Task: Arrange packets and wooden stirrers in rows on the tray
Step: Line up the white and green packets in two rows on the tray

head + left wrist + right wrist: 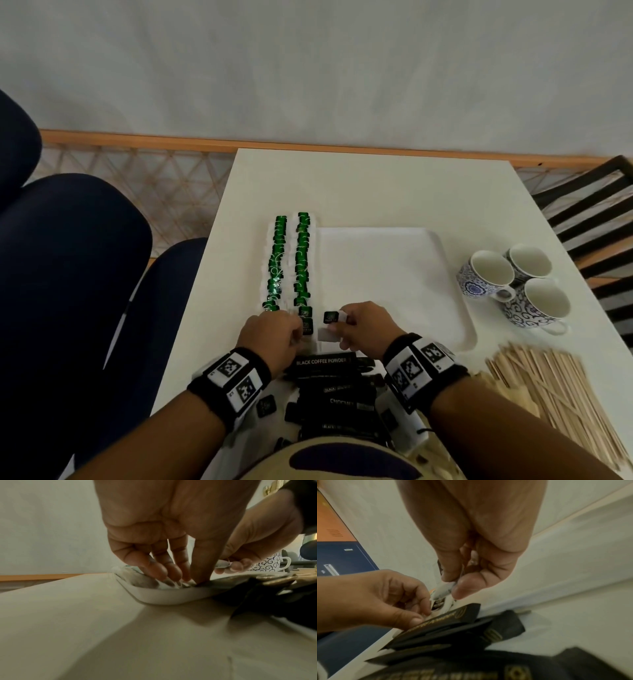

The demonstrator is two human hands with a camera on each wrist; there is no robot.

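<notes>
A: Status on the tray?

B: White tray sits mid-table. Two rows of green-tagged packets run along its left edge, front to back. Rest of the tray surface is bare.

A: Right hand?

B: At the tray's near left corner, thumb and forefinger pinching a white packet with a dark tag. Held just above the tray floor.

A: Left hand?

B: Just beside the right one, at the near end of the rows. Fingers curled down, tips pressing on the last packets in the tray. Can't tell if it actually pinches one.

A: Supply?

B: Pile of black coffee sachets on the table, touching the tray's near rim, between the wrists. Wooden stirrers heaped at near right, off the tray. Three patterned cups just right of the tray.
</notes>
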